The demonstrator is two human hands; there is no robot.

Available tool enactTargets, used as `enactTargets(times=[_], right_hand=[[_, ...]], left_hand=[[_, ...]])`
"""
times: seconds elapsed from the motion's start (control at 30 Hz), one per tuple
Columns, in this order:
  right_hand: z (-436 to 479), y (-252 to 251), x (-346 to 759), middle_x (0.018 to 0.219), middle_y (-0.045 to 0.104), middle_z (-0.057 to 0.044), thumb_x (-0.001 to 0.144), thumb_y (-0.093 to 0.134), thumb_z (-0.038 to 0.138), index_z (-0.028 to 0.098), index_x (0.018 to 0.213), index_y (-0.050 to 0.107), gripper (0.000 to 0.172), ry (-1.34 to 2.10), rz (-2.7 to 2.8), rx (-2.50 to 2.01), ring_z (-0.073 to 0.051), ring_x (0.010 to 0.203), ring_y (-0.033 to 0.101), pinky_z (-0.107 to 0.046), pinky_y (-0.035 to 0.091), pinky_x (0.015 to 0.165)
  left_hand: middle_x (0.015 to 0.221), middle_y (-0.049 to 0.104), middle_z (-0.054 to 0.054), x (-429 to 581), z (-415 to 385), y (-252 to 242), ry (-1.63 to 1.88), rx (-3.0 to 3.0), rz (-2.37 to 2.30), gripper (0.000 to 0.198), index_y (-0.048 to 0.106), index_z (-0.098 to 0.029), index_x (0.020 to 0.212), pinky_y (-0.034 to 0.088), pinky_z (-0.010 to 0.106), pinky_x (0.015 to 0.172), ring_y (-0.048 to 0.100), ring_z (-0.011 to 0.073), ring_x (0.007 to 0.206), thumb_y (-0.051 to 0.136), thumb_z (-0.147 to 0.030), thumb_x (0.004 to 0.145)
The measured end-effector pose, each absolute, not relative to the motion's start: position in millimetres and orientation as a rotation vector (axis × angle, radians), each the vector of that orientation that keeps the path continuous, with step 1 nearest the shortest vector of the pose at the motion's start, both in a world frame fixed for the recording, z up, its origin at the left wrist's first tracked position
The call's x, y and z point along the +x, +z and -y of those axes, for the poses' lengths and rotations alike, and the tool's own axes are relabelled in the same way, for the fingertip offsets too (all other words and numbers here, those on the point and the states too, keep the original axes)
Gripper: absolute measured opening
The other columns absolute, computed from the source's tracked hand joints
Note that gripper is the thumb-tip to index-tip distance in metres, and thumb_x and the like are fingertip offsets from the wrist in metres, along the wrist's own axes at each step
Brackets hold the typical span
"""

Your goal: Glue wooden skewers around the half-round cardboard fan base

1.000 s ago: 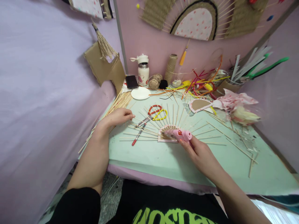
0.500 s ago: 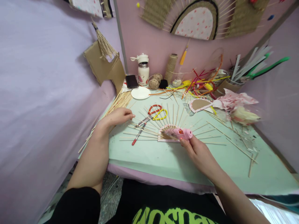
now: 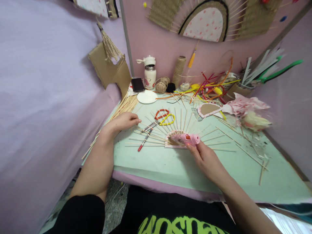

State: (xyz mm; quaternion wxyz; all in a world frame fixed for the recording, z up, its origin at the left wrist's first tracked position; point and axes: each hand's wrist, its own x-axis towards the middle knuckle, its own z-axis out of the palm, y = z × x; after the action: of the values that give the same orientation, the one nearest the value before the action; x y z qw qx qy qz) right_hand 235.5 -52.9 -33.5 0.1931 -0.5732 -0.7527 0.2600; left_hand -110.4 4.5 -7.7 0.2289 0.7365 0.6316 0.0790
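Note:
My right hand (image 3: pixel 204 156) is wrapped around a pink hot glue gun (image 3: pixel 191 139), whose front end points left over a half-round cardboard piece (image 3: pixel 172 141) edged in pink. Thin wooden sticks (image 3: pixel 151 140) fan out from that piece across the table. My left hand (image 3: pixel 125 121) is closed at the left of the fan, fingertips together by the outer end of one stick; what they pinch, if anything, I cannot make out. Scissors with red and yellow handles (image 3: pixel 167 119) lie partly under the sticks. Beside them is a red-ended pen (image 3: pixel 140 148).
A bundle of sticks (image 3: pixel 125 109) lies beyond my left forearm. Along the back stand a white bottle (image 3: pixel 149 77), a phone (image 3: pixel 138 85), twine balls (image 3: pixel 161 85) and a twine spool (image 3: pixel 179 71). Crumpled pink fabric (image 3: pixel 248 104) and loose sticks (image 3: pixel 252 157) lie at right.
My right hand and the glue gun have shifted very slightly left. The left hand and the fan of sticks look the same.

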Motion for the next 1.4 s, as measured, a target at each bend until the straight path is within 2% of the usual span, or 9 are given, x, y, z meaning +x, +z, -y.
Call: enactTargets(times=[0.27,0.63,1.4], right_hand=[[54.4,-30.0,234.9,0.090,0.073,-0.011,0.093,0.036,0.052,0.020,0.111,0.063,0.046,0.703,2.123,-1.610,-0.029,0.083,0.068,-0.034,0.049,0.067],[57.0,-30.4,239.9,0.095,0.074,-0.010,0.095,0.038,0.050,0.021,0.120,0.063,0.046,0.725,2.148,-1.491,-0.027,0.084,0.068,-0.032,0.049,0.069],[53.5,-27.3,233.7,0.091,0.073,-0.009,0.095,0.038,0.052,0.019,0.111,0.062,0.044,0.764,2.122,-1.502,-0.025,0.081,0.067,-0.031,0.046,0.068]], left_hand=[[0.074,0.066,0.002,-110.5,-4.8,-7.8,0.212,2.030,-1.746,0.042,0.067,-0.018,0.080,0.038,0.026,0.061,0.055,0.0161,0.067,0.044,-0.052,0.083],[0.073,0.066,0.002,-110.7,-4.6,-7.7,0.211,2.038,-1.748,0.043,0.068,-0.017,0.080,0.038,0.026,0.061,0.055,0.0161,0.067,0.044,-0.053,0.083],[0.076,0.068,0.002,-113.1,-6.3,-11.4,0.212,2.051,-1.752,0.043,0.068,-0.018,0.080,0.039,0.026,0.062,0.057,0.0166,0.069,0.044,-0.053,0.083]])
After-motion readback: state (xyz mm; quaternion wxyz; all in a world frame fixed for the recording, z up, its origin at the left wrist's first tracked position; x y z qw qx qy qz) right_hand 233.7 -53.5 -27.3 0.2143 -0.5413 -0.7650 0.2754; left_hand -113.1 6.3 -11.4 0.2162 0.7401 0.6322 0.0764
